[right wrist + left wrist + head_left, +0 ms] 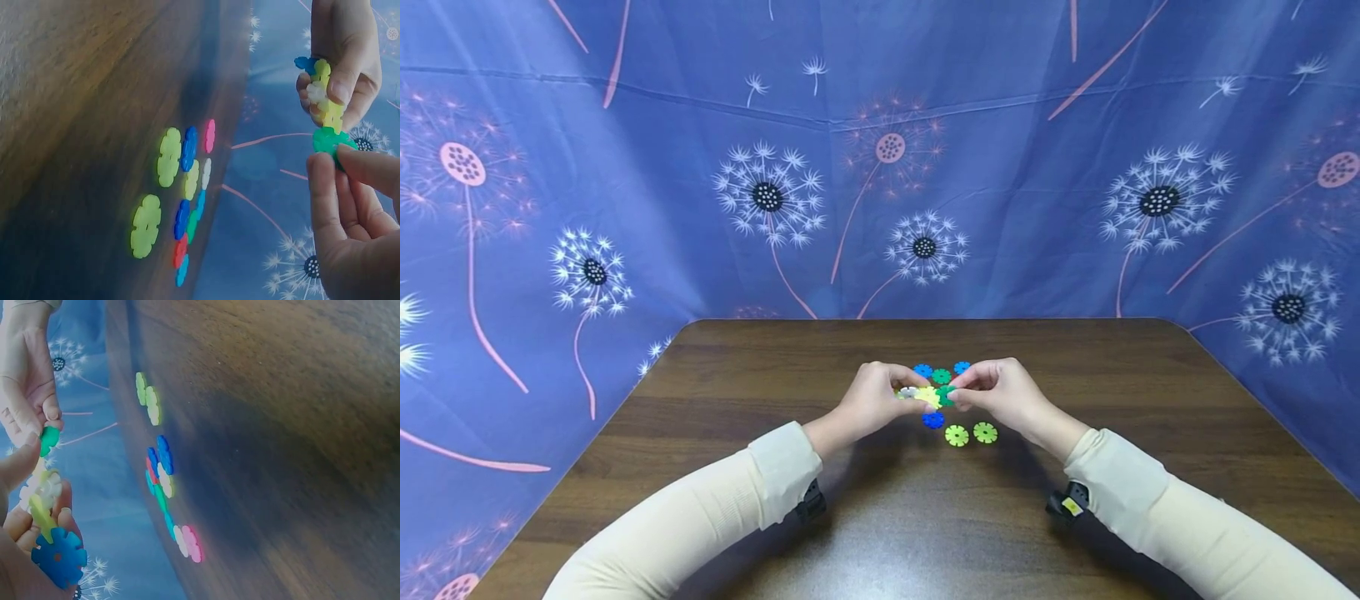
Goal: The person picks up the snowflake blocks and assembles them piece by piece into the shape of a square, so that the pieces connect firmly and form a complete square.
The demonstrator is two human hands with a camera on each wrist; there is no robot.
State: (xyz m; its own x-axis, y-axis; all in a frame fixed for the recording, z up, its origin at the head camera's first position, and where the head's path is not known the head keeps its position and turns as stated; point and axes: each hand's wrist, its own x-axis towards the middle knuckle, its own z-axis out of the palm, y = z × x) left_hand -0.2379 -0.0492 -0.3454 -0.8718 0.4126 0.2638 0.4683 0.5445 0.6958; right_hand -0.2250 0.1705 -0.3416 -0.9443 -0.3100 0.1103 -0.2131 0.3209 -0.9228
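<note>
Blue dandelion-print cloth (1015, 167), creased, hanging behind brown wood-grain table (1120, 383), far corners rounded.

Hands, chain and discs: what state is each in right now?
Left hand: pinching the chain
Right hand: pinching a green disc
Chain: linked, held above the table
That green disc: at the chain's yellow end; joined or not, unclear
Lime discs: two, flat on the table, apart
Other discs: on the table, unheld

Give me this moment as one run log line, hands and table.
left hand: holds chain of notched discs; right hand: pinches green disc at chain's yellow end; table: other discs lying flat
</note>
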